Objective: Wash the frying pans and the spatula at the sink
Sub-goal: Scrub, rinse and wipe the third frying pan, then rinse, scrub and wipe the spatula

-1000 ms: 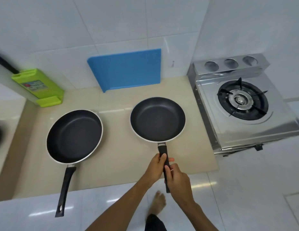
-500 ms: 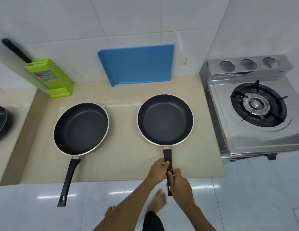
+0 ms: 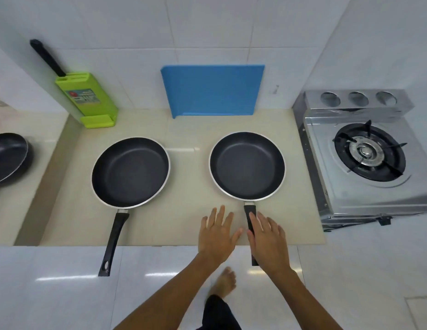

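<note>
Two black frying pans with pale rims lie on the beige counter (image 3: 188, 217). The right pan (image 3: 247, 166) has its handle pointing toward me, and the left pan (image 3: 130, 172) has a long handle reaching past the counter's front edge. My right hand (image 3: 267, 239) lies flat with straight fingers over the right pan's handle. My left hand (image 3: 217, 234) is spread open just left of that handle, over the counter. A third dark pan (image 3: 7, 158) sits at the far left on a lower surface. No spatula shows.
A blue cutting board (image 3: 215, 90) leans on the tiled back wall. A green knife block (image 3: 88, 101) with a black handle stands at the back left. A steel gas stove (image 3: 367, 160) fills the right side. My bare foot (image 3: 225, 282) shows on the white floor.
Both hands have let go of the right pan's handle and opened flat. The view has shifted left, bringing the third pan into sight.
</note>
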